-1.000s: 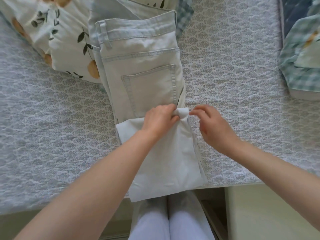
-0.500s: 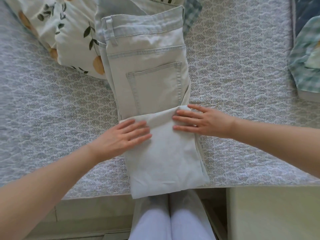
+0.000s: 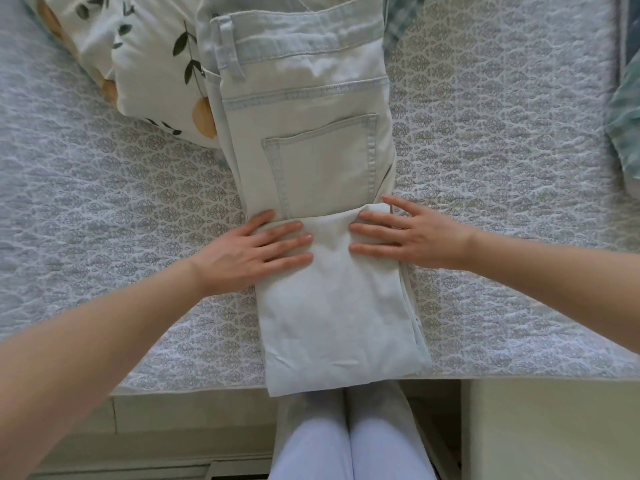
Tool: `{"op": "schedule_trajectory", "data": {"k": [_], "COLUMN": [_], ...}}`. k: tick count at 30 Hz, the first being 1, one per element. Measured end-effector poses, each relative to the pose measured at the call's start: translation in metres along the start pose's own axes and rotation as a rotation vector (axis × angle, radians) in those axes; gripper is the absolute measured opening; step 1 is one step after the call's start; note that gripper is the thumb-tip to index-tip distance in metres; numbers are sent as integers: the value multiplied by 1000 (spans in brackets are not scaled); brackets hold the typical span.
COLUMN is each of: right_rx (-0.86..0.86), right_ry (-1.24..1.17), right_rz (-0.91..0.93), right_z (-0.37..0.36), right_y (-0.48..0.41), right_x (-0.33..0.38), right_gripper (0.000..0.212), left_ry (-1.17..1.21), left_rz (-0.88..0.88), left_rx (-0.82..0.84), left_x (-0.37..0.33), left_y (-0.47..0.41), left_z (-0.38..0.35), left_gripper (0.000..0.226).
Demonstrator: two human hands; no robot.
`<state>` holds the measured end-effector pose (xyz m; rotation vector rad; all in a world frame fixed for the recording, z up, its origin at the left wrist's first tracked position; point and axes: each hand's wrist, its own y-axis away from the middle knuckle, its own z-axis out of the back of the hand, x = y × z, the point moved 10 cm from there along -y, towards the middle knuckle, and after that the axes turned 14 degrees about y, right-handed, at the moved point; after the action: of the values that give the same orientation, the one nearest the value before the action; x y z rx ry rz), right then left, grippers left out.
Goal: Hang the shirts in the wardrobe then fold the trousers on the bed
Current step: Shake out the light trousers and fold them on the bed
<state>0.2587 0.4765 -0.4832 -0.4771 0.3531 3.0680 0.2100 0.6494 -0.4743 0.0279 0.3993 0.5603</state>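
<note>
One floral pillow (image 3: pixel 145 77) abuts the folded trousers (image 3: pixel 311 161).

The bed (image 3: pixel 502 174) has a grey-and-white patterned quilted top. Pale denim trousers (image 3: pixel 311 161) lie along its middle, waistband far, the folded near end just over the near edge. A leaf-printed pillow (image 3: pixel 145 64) touches their far-left side. A checked cloth (image 3: pixel 627 126) lies far right.
</note>
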Motion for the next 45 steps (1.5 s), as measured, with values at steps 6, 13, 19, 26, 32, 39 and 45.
{"op": "schedule_trajectory", "data": {"k": [6,13,19,26,32,39,45], "right_rx": [32,-19,103,444,419,251,241], "right_ry": [-63,-209,-543,-1238,-1829,-1709,-1674], "right_rz": [12,-119,-78,-1429,-1498,-1395,-1477], "right_z": [5,22,46,42,10,10,4], "right_y": [1,8,42,142,128,125,129], "right_x": [-2,-3,38,21,41,39,46], "right_gripper": [85,57,59,35,67,39,36], "left_ry": [-7,52,391,1810,1912,1930,1945], "left_rz": [34,178,224,986,1413,1485,1553], "left_rx": [64,-4,124,-184,-565,-713,-750], "left_x": [-6,-23,-76,-99,-78,-92,-100], "left_y": [-4,7,17,37,33,51,60], "left_z": [-1,6,-7,0,-26,-45,-51], "left_gripper": [78,84,90,24,36,25,30]}}
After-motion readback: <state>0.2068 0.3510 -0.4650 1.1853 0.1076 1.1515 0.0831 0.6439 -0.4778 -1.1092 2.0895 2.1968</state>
